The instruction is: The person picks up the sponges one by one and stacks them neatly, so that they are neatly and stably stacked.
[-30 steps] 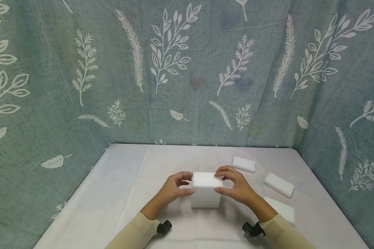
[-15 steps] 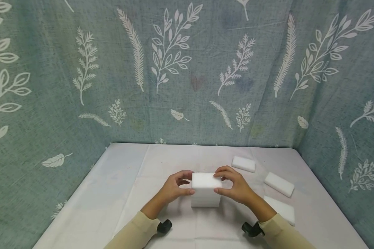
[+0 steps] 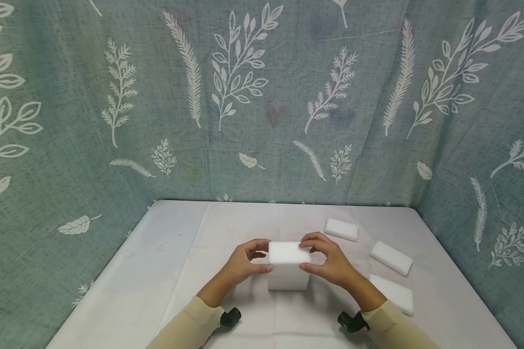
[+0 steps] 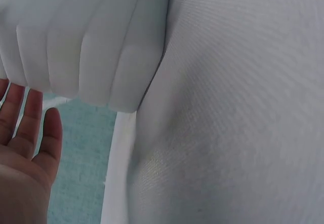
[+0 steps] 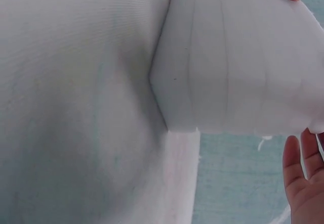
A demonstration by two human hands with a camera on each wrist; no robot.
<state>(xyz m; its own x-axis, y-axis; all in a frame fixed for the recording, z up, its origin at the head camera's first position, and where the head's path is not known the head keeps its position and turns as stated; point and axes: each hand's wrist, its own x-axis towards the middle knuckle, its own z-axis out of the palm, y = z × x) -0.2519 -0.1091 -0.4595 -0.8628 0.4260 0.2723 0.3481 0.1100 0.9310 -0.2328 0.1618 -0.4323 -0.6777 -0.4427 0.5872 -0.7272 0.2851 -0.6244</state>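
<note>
Soft light from above brightens the top of my white stack (image 3: 289, 253) almost to glare, leaving its near side greyer, with diffuse shadows on the worktop (image 3: 227, 224) to its left and right. My head view looks fairly crisp; both my wrist views are dimmer and hazy, the worktop's weave partly smeared

The white block stack (image 3: 288, 276) and the right-hand loose blocks (image 3: 391, 259) look like smooth, matt foam; the table cover (image 3: 231, 223), finely ribbed cloth; the far curtain (image 3: 275, 150), matt woven cloth.
</note>
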